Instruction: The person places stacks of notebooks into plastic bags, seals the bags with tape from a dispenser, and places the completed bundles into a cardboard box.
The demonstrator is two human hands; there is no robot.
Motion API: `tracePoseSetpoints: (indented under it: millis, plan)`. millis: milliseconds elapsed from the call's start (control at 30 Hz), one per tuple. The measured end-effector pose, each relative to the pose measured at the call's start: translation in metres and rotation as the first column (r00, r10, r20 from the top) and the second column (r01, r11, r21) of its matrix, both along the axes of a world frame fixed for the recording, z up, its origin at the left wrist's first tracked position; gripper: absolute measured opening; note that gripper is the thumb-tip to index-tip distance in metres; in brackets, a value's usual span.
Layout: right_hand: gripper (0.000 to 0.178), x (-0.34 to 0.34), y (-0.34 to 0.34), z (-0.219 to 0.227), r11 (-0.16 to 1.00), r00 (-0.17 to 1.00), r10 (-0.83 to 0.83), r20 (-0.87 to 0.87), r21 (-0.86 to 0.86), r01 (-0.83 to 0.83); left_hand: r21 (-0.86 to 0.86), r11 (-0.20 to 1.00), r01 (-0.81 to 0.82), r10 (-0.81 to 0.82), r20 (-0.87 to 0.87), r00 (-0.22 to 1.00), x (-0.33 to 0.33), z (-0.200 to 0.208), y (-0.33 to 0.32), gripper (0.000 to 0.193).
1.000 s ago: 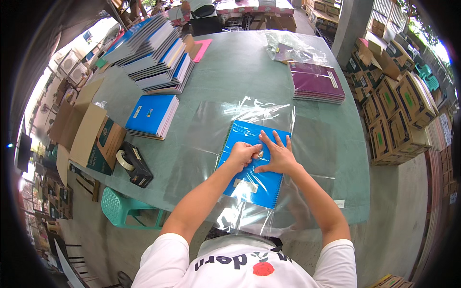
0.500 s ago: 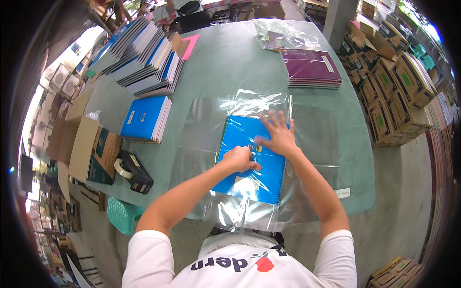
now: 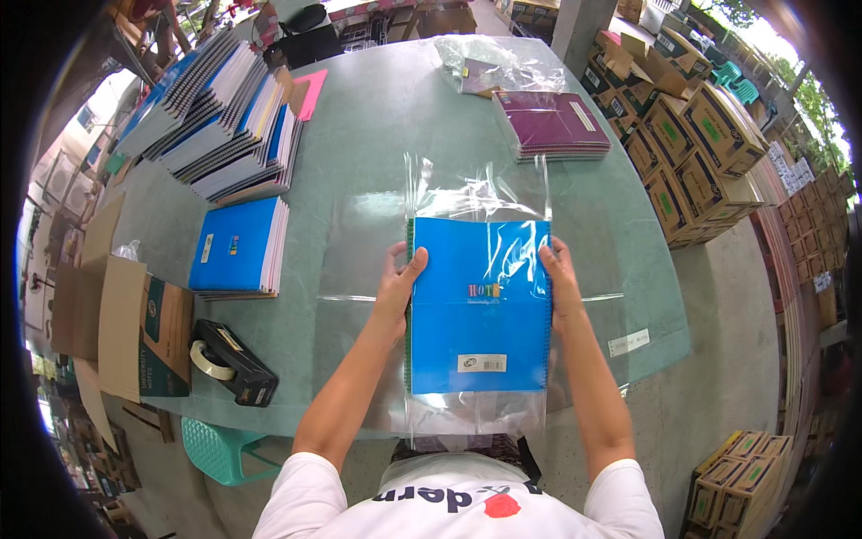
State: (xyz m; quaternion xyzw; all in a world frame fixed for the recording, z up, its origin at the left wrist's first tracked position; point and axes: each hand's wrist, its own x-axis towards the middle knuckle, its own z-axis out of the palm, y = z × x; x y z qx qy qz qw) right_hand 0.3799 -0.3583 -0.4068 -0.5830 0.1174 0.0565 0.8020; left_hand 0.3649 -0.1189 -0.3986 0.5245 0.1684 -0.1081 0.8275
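A set of blue spiral notebooks (image 3: 449, 332) lies face up in front of me inside clear plastic wrap (image 3: 476, 415). Dark spiral bindings show along both its left and right edges. My left hand (image 3: 400, 280) grips the left side, its thumb over the cover's edge and its fingers partly hidden beneath. On the opposite side, my right hand (image 3: 563, 280) holds the right edge in the same way. The plastic reaches past the notebooks at the far and near ends and shines with glare. Whether the set is raised off the table, I cannot tell.
Tall stacks of spiral notebooks (image 3: 238, 117) stand far left, with a smaller blue pile (image 3: 235, 244) nearer. An open cardboard box (image 3: 166, 337) and a tape dispenser (image 3: 235, 361) sit at left. Purple notebooks (image 3: 552, 121) lie far right on the green table (image 3: 377, 117).
My hands have moved from pressing on top of the cover to gripping both sides. The notebooks now sit straighter, and the plastic is drawn in close along their edges.
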Motion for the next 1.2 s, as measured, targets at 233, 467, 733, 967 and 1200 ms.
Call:
tracePoseSetpoints:
  millis: [233,467,733,967,1200]
  plan:
    - [0.096,-0.04,-0.04,0.047,0.977,0.911,0.207,0.355,-0.124,-0.174,0.31,0.917,0.25,-0.381,0.501,0.777,-0.007,0.05,0.059,0.094]
    - [0.109,-0.057,-0.025,0.037,0.93,0.909,0.341,0.24,-0.228,-0.289,0.36,0.818,0.448,-0.562,0.338,0.755,-0.018,0.029,0.084,0.111]
    - [0.089,-0.097,0.005,0.055,0.983,0.81,0.086,0.581,-0.181,0.026,0.629,0.314,-0.711,-0.792,0.586,0.169,-0.083,0.213,0.032,0.086]
    - [0.065,-0.101,0.024,0.035,0.93,0.564,-0.053,0.824,-0.165,0.328,0.928,-0.089,-0.362,-0.959,0.018,0.282,-0.019,0.232,-0.001,0.057]
    - [0.052,-0.107,0.003,0.066,0.847,0.586,0.149,0.797,-0.408,0.34,0.914,-0.265,-0.307,-0.896,-0.351,-0.272,-0.115,0.249,0.035,0.012]
